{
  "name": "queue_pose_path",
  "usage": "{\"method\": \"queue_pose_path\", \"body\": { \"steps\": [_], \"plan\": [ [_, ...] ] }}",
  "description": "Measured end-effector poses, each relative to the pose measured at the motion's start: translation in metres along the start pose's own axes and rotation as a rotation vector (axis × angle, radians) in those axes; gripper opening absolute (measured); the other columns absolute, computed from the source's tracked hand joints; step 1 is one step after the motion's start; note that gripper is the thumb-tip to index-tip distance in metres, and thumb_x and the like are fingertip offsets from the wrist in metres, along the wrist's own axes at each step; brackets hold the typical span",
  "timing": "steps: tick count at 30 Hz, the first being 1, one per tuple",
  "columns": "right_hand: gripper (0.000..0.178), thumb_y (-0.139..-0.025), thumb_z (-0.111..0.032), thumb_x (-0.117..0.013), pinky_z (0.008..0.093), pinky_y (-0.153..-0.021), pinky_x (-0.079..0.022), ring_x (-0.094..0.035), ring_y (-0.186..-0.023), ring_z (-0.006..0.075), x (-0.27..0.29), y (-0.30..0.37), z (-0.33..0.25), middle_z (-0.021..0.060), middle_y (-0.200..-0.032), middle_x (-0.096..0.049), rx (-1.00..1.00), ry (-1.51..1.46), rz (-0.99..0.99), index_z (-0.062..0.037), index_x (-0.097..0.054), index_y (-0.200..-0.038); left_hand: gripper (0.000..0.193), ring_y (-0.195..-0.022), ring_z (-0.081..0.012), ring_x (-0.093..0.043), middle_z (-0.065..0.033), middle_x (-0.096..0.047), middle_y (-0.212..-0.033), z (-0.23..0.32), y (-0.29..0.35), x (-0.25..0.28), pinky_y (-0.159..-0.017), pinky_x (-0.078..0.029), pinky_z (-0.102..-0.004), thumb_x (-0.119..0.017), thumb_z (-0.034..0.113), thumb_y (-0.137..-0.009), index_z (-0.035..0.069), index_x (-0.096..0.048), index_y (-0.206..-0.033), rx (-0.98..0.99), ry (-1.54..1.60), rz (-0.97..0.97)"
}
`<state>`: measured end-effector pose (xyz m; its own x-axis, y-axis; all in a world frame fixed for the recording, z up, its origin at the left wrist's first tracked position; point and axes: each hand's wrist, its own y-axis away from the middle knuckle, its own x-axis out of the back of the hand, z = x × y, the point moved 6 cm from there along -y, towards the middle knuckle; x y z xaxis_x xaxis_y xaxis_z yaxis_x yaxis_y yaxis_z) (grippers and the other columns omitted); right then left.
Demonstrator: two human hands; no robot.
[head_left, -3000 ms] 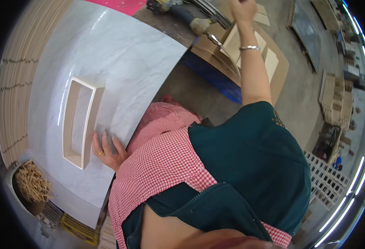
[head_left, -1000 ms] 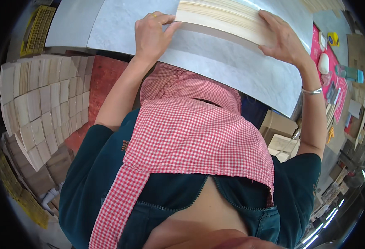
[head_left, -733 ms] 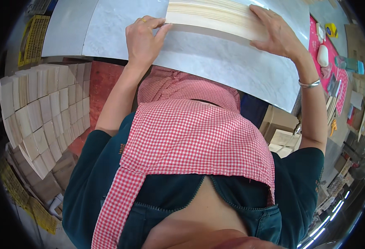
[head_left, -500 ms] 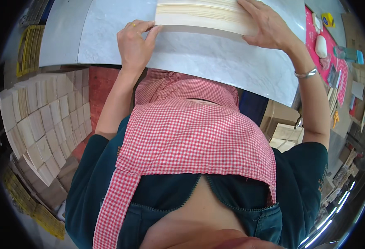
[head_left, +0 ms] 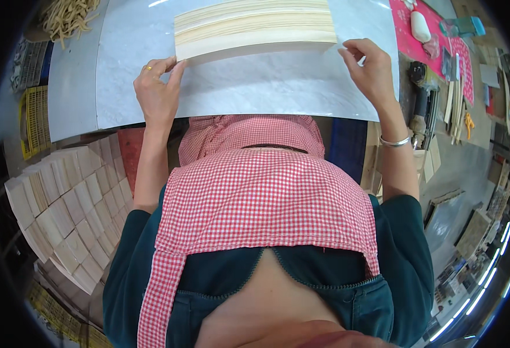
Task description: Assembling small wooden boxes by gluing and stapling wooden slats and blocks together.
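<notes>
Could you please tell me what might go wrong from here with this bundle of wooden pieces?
The bundle of wooden pieces could skew or fan apart: the right hand appears clear of its right end, while the left hand is only at its near left corner. If the bundle shifts, the left hand's fingers, being at that corner, might catch a splinter or get pinched against the pale tabletop.

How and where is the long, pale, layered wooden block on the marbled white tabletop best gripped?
Probably by its short ends, one hand from each side: the wooden block is long and lies crosswise on the tabletop, both ends exposed. The left hand is at its near left corner; the right hand is just off its right end.
</notes>
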<state>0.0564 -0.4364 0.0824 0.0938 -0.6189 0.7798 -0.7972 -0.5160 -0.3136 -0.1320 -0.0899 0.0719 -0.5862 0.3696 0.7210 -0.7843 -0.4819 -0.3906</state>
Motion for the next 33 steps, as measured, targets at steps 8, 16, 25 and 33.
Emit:
{"method": "queue_pose_path", "body": {
  "steps": [8,16,25,33],
  "plan": [
    [0.007,-0.083,-0.003,-0.075,0.0294,-0.058,-0.047,-0.057,-0.060,0.0176,-0.014,-0.007,-0.005,0.0056,-0.077,-0.069,0.039,0.000,0.004,0.0005,-0.074,-0.089,0.016,-0.073,-0.0188,-0.064,-0.0081,-0.072,-0.084,0.002,-0.001,0.001,-0.070,-0.051,-0.0303,-0.080,0.009,-0.082,-0.002,-0.078,-0.094,0.006,-0.028,-0.041],
    [0.008,-0.084,0.001,-0.073,0.0280,-0.056,-0.044,-0.054,-0.060,0.0155,-0.014,0.004,-0.012,0.0049,-0.078,-0.069,0.088,0.011,-0.061,0.0021,-0.074,-0.092,0.015,-0.073,-0.0190,-0.063,-0.0073,-0.071,-0.083,0.004,-0.004,0.010,-0.071,-0.051,-0.0306,-0.078,0.009,-0.083,-0.001,-0.077,-0.094,-0.003,-0.020,-0.099],
    [0.011,-0.085,-0.001,-0.072,0.0281,-0.059,-0.047,-0.057,-0.065,0.0154,0.002,0.010,-0.007,0.0058,-0.080,-0.067,-0.086,-0.241,0.038,0.0011,-0.075,-0.095,0.020,-0.078,-0.0203,-0.064,-0.0070,-0.072,-0.090,0.035,-0.032,0.030,-0.077,-0.050,-0.0309,-0.081,0.014,-0.080,0.000,-0.073,-0.092,0.202,-0.424,-0.521],
    [0.013,-0.086,-0.006,-0.074,0.0258,-0.064,-0.051,-0.059,-0.068,0.0160,-0.029,-0.016,-0.005,0.0066,-0.085,-0.067,-0.194,-0.284,0.364,0.0005,-0.076,-0.097,0.043,-0.138,-0.0357,-0.044,-0.0154,-0.052,-0.148,0.164,-0.036,-0.087,-0.113,-0.032,-0.0534,-0.090,0.036,-0.067,0.009,-0.067,-0.092,-0.676,-0.078,-0.471]
  ]
}}
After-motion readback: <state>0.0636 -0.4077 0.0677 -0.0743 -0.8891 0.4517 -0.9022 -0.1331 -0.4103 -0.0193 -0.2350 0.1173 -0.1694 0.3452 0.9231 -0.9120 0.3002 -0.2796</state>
